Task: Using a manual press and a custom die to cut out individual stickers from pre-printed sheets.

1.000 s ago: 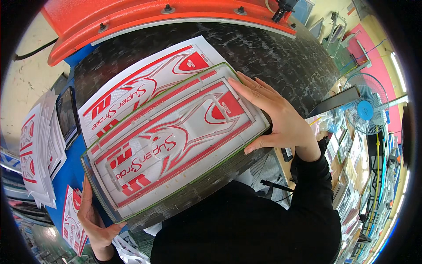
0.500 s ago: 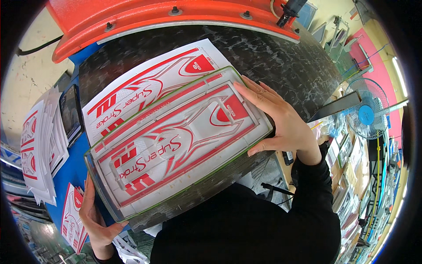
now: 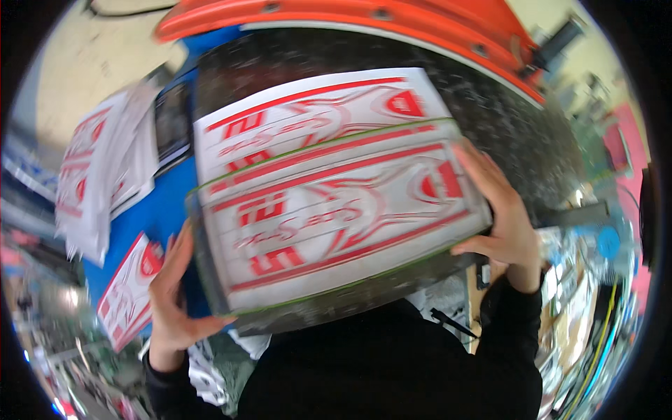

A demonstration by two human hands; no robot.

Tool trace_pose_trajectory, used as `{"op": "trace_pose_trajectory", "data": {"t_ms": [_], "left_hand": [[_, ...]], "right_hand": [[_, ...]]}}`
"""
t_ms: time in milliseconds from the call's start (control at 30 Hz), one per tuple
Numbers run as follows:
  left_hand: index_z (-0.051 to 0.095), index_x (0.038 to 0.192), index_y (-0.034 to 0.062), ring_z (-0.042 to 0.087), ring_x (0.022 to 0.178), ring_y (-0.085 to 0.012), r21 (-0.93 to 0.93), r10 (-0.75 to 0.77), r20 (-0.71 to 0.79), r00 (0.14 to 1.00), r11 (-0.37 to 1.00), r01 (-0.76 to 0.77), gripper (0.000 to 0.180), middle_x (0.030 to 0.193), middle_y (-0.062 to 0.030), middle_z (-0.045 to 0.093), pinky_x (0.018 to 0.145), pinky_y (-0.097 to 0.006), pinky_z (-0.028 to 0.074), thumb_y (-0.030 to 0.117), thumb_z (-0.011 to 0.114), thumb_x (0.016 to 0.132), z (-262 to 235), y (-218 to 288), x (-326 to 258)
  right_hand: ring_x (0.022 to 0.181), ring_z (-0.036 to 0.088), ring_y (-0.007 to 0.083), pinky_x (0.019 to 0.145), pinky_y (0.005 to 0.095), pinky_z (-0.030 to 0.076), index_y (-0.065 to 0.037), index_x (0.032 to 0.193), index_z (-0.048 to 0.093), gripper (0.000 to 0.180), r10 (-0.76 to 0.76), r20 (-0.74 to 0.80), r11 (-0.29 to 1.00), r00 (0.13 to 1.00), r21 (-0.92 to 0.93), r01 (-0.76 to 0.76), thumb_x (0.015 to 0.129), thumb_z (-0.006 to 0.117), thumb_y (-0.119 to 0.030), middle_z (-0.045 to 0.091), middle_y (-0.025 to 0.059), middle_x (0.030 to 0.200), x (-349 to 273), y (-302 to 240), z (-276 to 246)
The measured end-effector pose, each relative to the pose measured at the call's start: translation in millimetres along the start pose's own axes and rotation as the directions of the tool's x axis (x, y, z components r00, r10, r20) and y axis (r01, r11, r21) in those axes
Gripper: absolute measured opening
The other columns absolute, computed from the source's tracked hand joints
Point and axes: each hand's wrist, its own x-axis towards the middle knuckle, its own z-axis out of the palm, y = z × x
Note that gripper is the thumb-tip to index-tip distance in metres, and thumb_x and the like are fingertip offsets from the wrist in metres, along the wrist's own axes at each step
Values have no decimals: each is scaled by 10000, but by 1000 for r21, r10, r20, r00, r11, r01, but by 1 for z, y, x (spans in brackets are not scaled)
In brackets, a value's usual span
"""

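A clear rectangular plate with green edges (image 3: 392,271), with a raised outline on it, lies over a white sheet printed in red (image 3: 294,105). Red print shows through the plate, and the sheet's far part sticks out beyond its far edge. My left hand (image 3: 171,301) grips the plate's near left corner, thumb at the front edge and fingers along the left side. At the right end, my right hand (image 3: 502,217) holds the plate between thumb and fingers. Motion blurs the picture somewhat.
A black marbled tabletop (image 3: 518,147) lies beneath, with a red machine part (image 3: 329,10) along its far edge. On the blue surface (image 3: 147,213) at left are a stack of printed sheets (image 3: 94,175), a dark phone-like device (image 3: 173,126) and printed cut-out pieces (image 3: 127,297).
The view has turned, so the table, sheet and plate appear farther right and more level. Both hands still hold the plate, which lies over the sheet much as before.
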Motion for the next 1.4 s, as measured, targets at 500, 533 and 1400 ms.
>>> {"op": "trace_pose_trajectory", "data": {"t_ms": [500, 533, 1400], "left_hand": [[378, 1544, 22, 291, 1509, -381, -9, 128, 46, 991, 992, -128, 1165, 1586, -250, 365, 1202, -602, 71, 192, 955, 547, -2, 5, 7], [378, 1544, 22, 291, 1509, -381, -8, 128, 45, 991, 992, -128, 1165, 1586, -250, 365, 1202, -602, 71, 192, 955, 547, -2, 4, 7], [405, 1444, -39, 434, 1385, -469, 227, 668, -203, 716, 743, -629, 975, 1463, -317, 451, 1136, -540, 340, 384, 863, 694, 4, 4, -3]], "right_hand": [[1451, 384, 421, 1196, 507, 258, -14, 1536, 388, 1244, 34, -32, 999, 999, 40, -33, 590, 801, -708, 415, 270, 1544, -2, 9, 10], [1451, 384, 421, 1196, 507, 258, -14, 1536, 388, 1244, 33, -33, 999, 999, 41, -31, 590, 801, -708, 415, 270, 1544, -3, 9, 10], [1101, 648, 211, 1001, 325, 482, -13, 1256, 620, 407, 521, -668, 684, 531, 699, 209, 969, 679, -296, 679, 106, 1104, 123, 191, -201]]}}
